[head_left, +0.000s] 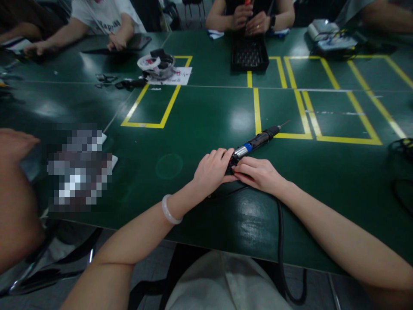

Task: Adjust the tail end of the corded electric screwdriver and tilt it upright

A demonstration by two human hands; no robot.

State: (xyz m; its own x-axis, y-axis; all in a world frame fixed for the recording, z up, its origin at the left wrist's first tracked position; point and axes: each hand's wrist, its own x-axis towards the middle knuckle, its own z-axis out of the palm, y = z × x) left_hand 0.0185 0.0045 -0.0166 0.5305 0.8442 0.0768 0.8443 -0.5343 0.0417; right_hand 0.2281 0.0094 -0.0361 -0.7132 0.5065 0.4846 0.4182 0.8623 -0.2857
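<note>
An electric screwdriver (251,145) lies slanted over the green table, its thin bit pointing away to the upper right. Its front is black, with a silver and blue section behind, and the rear body looks opened, showing small dark and red parts. My left hand (211,170) is closed around the rear end from the left. From the right, my right hand (262,173) pinches at the same rear end; the exact part between its fingertips is hidden. A black cable (280,228) hangs from the table's front edge below my right wrist.
Yellow tape outlines (143,125) mark the green table (206,112). Across it stand a black tray (250,56), tape rolls (151,63) on paper and a grey device (325,32). Co-workers sit opposite; another person's arm (16,198) is at left, beside a pixelated patch.
</note>
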